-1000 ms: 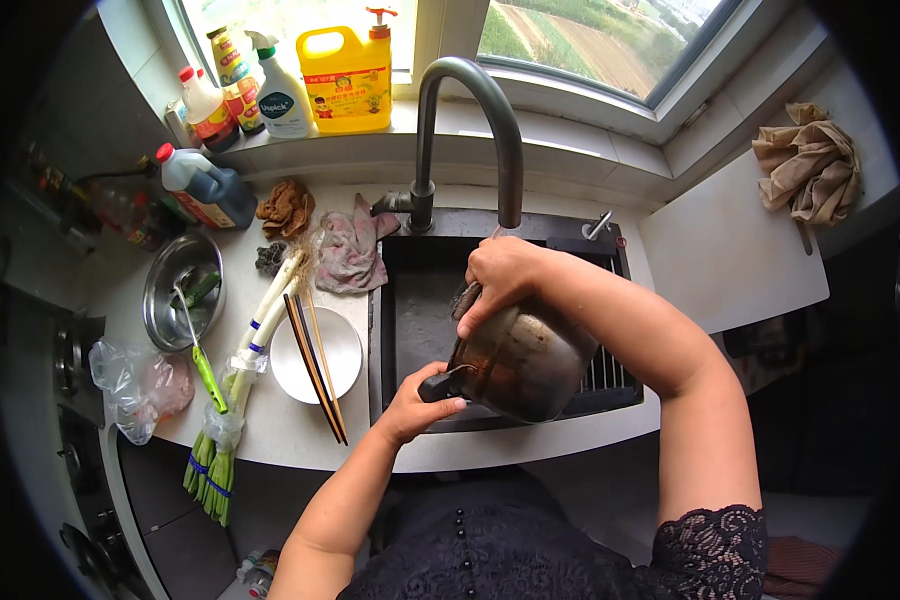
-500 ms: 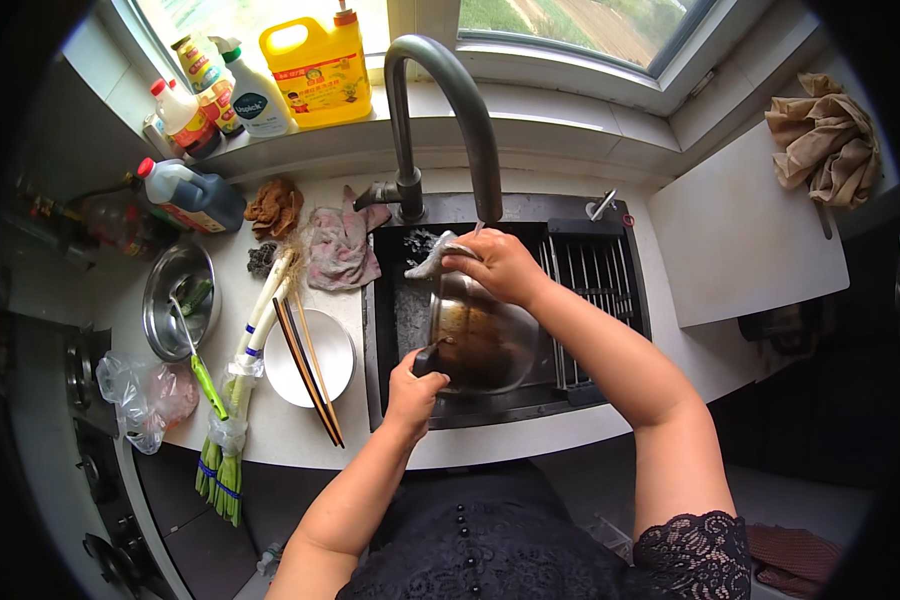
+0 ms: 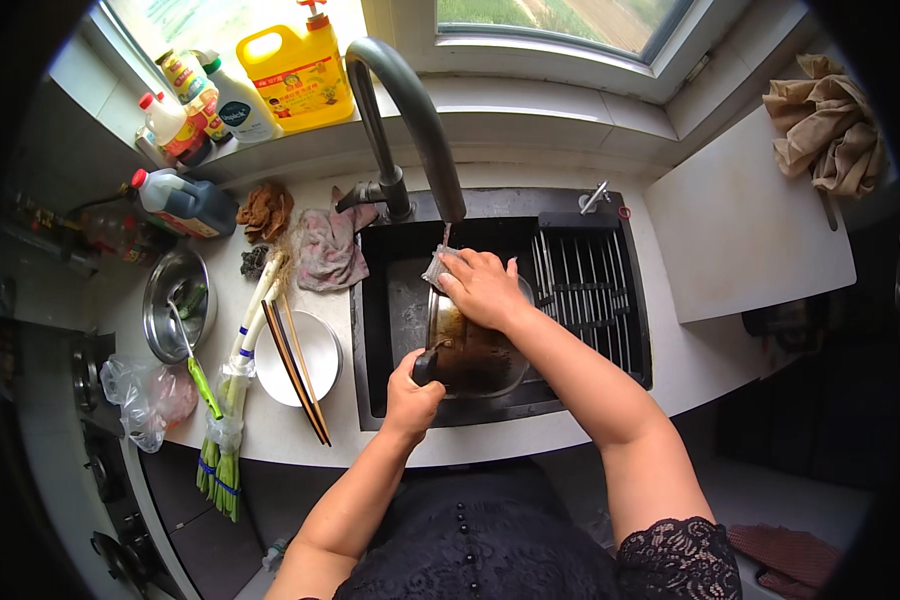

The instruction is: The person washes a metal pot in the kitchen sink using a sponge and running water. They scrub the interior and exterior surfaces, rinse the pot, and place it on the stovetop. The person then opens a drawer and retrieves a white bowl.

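My left hand (image 3: 413, 395) is closed round the black handle (image 3: 425, 366) of a shiny metal pan with a dark brown, stained surface (image 3: 480, 355). The pan is tilted inside the black sink (image 3: 380, 330). Against its upper edge my right hand (image 3: 485, 290) presses a small grey-white cloth (image 3: 436, 270), the fingers laid over it. A thin stream of water (image 3: 446, 236) falls from the faucet (image 3: 440, 150) just above the cloth. Part of the pan is hidden by my right hand and forearm.
A black dish rack (image 3: 590, 300) spans the sink's right side. To the left lie a pink-grey rag (image 3: 330, 255), a white bowl (image 3: 315, 350) with chopsticks (image 3: 295, 370) across it, leeks (image 3: 232, 400) and a steel bowl (image 3: 155, 310). A white board (image 3: 740, 230) stands right; bottles (image 3: 300, 85) line the sill.
My right hand has moved down and flattened over the cloth, from pinching it up near the faucet. My left hand still grips the handle. The view has shifted slightly.
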A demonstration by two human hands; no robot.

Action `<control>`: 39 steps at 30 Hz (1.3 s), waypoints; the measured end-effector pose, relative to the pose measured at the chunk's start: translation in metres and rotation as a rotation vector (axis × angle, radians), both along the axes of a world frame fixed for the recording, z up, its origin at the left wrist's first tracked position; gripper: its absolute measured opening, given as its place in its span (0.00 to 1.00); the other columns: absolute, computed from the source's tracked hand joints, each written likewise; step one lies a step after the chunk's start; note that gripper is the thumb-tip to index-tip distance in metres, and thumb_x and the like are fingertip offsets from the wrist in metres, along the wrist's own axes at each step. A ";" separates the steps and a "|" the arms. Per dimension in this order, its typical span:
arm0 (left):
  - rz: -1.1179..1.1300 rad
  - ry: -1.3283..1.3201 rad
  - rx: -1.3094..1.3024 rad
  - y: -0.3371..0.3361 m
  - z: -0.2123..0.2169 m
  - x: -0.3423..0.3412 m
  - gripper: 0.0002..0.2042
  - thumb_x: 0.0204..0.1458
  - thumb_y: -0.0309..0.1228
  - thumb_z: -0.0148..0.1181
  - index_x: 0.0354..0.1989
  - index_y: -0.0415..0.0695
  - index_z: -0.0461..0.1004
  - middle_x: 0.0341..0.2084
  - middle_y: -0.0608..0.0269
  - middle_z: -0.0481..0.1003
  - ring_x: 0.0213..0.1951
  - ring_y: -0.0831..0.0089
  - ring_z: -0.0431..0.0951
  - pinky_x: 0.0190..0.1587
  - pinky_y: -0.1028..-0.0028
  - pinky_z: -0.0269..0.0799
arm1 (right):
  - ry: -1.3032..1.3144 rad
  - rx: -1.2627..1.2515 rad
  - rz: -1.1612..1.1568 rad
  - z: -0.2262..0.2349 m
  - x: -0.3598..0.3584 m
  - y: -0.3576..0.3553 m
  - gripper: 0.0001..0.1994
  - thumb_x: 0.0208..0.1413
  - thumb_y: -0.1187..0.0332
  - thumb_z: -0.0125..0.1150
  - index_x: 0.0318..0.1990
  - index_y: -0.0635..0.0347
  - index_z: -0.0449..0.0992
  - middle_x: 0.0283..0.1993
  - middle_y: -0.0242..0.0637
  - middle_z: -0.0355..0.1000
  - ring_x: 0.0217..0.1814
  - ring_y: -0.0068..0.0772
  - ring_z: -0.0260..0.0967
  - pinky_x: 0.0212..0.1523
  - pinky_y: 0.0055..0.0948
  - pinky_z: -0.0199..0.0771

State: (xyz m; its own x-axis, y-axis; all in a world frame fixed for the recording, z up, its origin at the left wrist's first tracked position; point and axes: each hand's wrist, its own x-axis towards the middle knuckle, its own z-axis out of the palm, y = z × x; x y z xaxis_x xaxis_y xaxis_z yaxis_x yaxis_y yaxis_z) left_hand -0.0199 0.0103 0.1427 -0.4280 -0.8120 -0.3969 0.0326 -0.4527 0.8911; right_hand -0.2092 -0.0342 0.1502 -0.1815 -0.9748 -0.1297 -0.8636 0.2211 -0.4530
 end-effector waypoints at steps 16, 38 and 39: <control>-0.035 -0.161 -0.227 0.019 -0.006 -0.001 0.21 0.37 0.18 0.50 0.45 0.32 0.70 0.30 0.65 0.75 0.31 0.80 0.71 0.38 0.81 0.68 | -0.253 0.089 -0.145 -0.015 -0.016 -0.004 0.17 0.50 0.51 0.55 0.45 0.43 0.78 0.44 0.39 0.75 0.49 0.43 0.71 0.59 0.48 0.58; 0.133 0.103 -0.029 0.014 0.010 0.023 0.24 0.37 0.15 0.48 0.49 0.31 0.68 0.36 0.65 0.74 0.36 0.79 0.72 0.42 0.81 0.67 | -0.330 0.196 0.172 -0.014 -0.047 -0.015 0.23 0.60 0.49 0.41 0.62 0.40 0.63 0.61 0.37 0.63 0.63 0.40 0.59 0.63 0.50 0.53; 0.162 0.110 -0.012 0.013 0.008 0.023 0.23 0.37 0.14 0.48 0.48 0.31 0.68 0.36 0.65 0.74 0.36 0.79 0.72 0.42 0.81 0.67 | -0.098 0.099 0.175 0.001 -0.027 0.005 0.24 0.60 0.49 0.43 0.63 0.38 0.62 0.65 0.37 0.58 0.66 0.41 0.54 0.63 0.58 0.50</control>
State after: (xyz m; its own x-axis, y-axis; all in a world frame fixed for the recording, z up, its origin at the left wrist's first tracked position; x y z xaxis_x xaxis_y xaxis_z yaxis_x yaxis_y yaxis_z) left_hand 0.0030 0.0234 0.1506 -0.3319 -0.8780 -0.3448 0.2015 -0.4231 0.8834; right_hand -0.2363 -0.0289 0.1510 0.0070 -0.9719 -0.2353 -0.8456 0.1198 -0.5202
